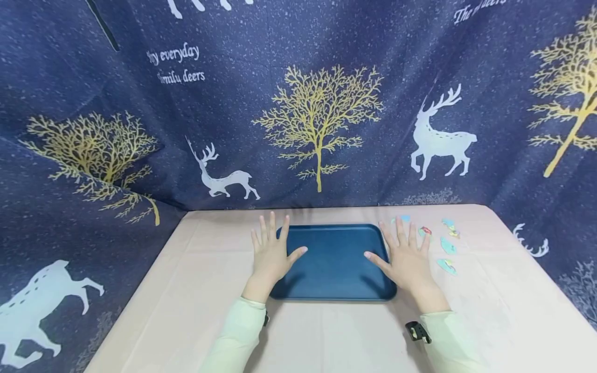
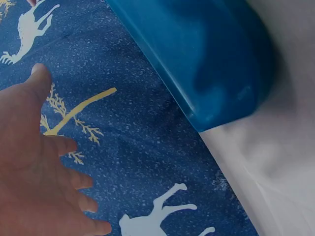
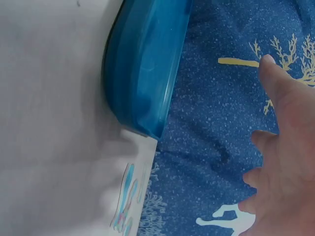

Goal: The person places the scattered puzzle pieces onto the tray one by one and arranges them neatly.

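Note:
A dark blue rectangular tray (image 1: 336, 264) lies flat on the table between my two hands. My left hand (image 1: 270, 255) is held above the tray's left edge with fingers spread and nothing in it. Over the opposite edge, my right hand (image 1: 408, 259) is spread the same way, also holding nothing. Both thumbs point inward across the tray. In the left wrist view the left hand (image 2: 39, 177) is beside the tray's corner (image 2: 231, 93). The right wrist view shows the right hand (image 3: 290, 157) apart from the tray (image 3: 152, 83).
Several small flat pieces, mostly light blue, lie right of the tray, among them a teal one (image 1: 448, 245) and a red-and-green one (image 1: 425, 231). A pale cloth covers the table (image 1: 210, 259). Behind hangs a navy curtain (image 1: 233, 114) printed with deer and trees.

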`<state>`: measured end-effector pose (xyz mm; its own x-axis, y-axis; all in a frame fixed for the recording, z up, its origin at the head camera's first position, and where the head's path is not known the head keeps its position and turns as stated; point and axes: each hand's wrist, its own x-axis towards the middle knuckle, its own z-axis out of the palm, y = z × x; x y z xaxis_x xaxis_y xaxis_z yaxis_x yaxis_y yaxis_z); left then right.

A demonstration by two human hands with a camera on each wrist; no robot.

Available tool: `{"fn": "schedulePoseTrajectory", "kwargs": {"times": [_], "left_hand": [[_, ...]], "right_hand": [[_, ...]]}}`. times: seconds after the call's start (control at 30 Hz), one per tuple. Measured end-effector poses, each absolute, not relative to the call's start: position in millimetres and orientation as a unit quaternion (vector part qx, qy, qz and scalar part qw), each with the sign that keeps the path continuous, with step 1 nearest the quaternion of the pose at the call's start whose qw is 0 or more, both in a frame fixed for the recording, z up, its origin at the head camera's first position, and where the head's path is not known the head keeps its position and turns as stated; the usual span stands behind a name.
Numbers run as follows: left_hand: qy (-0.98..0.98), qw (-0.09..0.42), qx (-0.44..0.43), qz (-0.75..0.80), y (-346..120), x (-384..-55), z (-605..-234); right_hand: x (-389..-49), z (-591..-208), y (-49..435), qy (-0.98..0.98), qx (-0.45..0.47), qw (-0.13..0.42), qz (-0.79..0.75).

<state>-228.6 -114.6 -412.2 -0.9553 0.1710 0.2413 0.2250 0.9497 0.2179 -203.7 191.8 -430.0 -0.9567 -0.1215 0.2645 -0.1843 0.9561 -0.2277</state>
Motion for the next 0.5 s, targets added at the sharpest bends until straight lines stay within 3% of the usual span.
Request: {"fn": "schedulePoseTrajectory", "kwargs": {"times": [0.5], "left_hand": [[-0.972, 0.138, -0.109, -0.154, -129.2, -235.2, -415.4]], "right_hand": [[-205.4, -421.5, 212.2, -0.972, 0.073, 0.121, 0.190]]}}
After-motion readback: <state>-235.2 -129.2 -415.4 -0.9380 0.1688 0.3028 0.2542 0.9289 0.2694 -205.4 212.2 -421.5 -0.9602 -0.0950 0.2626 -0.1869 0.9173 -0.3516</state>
